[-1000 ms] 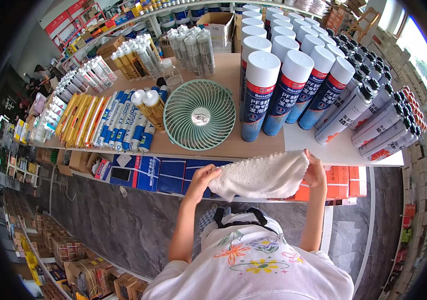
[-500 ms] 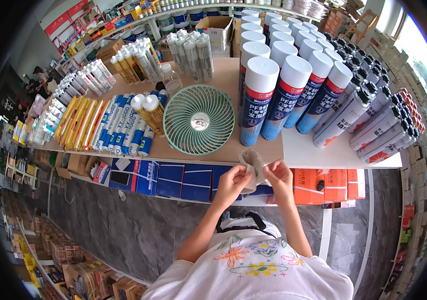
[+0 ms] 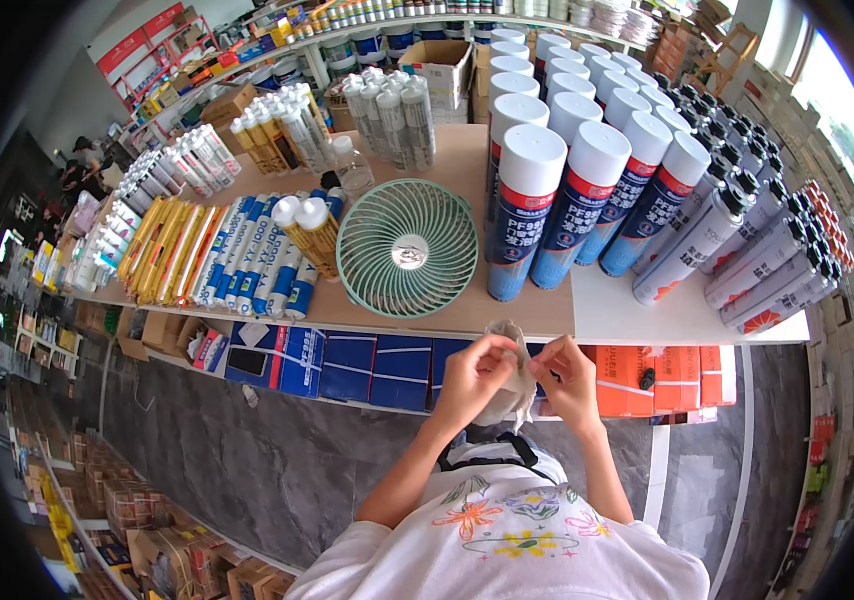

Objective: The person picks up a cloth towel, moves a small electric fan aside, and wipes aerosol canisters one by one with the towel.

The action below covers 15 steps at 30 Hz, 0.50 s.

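Observation:
A light grey-beige cloth (image 3: 509,399) hangs bunched between my hands, just in front of the table's front edge. My left hand (image 3: 477,375) pinches it from the left side, fingertips near its upper part. My right hand (image 3: 564,378) pinches it from the right, close to the other hand. Beyond them on the table (image 3: 537,320) lies a round green fan grille (image 3: 408,249) with a pale centre. Blue spray cans with white caps (image 3: 525,215) stand in rows to its right.
Blue and white sausage packs (image 3: 260,260), yellow packs (image 3: 169,250) and upright tubes (image 3: 392,120) occupy the table's left part. Grey cans with black caps (image 3: 692,245) are at the right. Blue boxes (image 3: 349,368) and orange boxes (image 3: 625,380) sit below the tabletop. Far left, a person (image 3: 87,155) is visible.
The cloth was stretched wide between my hands a second ago; my hands then came together and it bunched. Since half a second ago, more of it hangs below them.

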### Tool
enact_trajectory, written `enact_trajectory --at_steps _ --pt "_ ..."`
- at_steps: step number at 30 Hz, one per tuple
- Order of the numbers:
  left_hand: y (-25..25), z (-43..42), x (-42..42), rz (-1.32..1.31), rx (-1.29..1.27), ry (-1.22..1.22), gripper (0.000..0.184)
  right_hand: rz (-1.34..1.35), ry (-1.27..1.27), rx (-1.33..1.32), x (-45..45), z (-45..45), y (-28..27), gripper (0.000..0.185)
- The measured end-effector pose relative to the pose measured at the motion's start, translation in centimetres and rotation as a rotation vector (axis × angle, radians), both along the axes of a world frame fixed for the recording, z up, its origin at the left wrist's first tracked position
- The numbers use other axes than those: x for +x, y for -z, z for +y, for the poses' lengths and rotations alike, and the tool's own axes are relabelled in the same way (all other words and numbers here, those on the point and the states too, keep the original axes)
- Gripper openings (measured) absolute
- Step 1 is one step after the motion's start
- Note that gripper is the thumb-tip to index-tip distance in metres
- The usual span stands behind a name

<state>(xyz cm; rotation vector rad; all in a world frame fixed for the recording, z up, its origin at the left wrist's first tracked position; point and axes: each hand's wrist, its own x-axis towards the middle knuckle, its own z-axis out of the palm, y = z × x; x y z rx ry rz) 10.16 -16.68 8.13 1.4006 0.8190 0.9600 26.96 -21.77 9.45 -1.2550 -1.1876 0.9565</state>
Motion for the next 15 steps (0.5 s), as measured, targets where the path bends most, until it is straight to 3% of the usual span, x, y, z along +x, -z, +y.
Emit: enact_trajectory --at_steps 3,11,15 --pt "0.3 -0.1 0.5 0.03 0.024 0.023 0.019 -0.145 -0.042 0.09 -0.5 0.0 0.0 0.015" --pt "0.1 0.3 -0.7 0.052 -0.105 0.098 0.023 -0.22 -0.09 0.034 -0.7 -0.1 -1.2 0.02" --pt "0.1 0.6 -0.8 0.04 -0.058 0.034 0.025 -0.358 -0.138 0.06 -1.0 0.0 -2.7 0.034"
